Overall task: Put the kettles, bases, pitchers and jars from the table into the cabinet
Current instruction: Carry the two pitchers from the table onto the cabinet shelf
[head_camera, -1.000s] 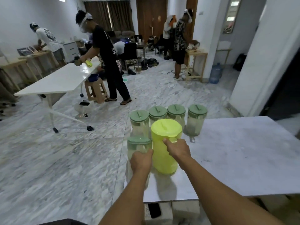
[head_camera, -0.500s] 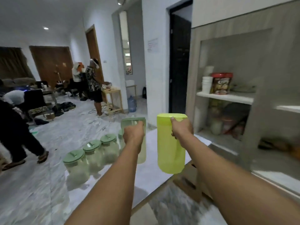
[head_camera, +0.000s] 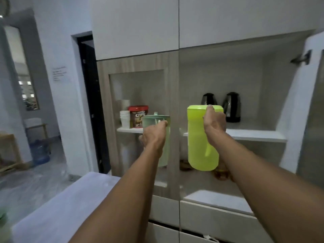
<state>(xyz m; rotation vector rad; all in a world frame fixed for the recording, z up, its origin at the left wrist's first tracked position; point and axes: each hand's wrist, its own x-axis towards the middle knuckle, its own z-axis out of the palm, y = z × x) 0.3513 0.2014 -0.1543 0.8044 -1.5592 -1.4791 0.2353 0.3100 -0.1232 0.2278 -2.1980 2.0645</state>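
Note:
My right hand (head_camera: 214,122) grips the handle of a lime-yellow pitcher (head_camera: 199,146), held upright in the air in front of the open cabinet compartment. My left hand (head_camera: 154,135) holds a clear pitcher with a pale green lid (head_camera: 156,119), raised beside the cabinet's wooden divider. Two dark steel kettles (head_camera: 232,106) stand at the back of the white cabinet shelf (head_camera: 254,135), behind the yellow pitcher. The marble table (head_camera: 57,211) lies at the lower left; a green jar lid (head_camera: 2,216) shows at its left edge.
The left compartment holds a red-lidded cereal tub (head_camera: 137,116) and stacked white cups (head_camera: 124,119). The cabinet door (head_camera: 315,102) hangs open on the right. Brown items lie on the lower shelf (head_camera: 222,172). A dark doorway (head_camera: 89,102) and a water bottle (head_camera: 39,152) are left.
Both pitchers have been lifted off the table and carried to the cabinet. My view has swung right from the room to face the shelves, and both hands have risen to shelf height.

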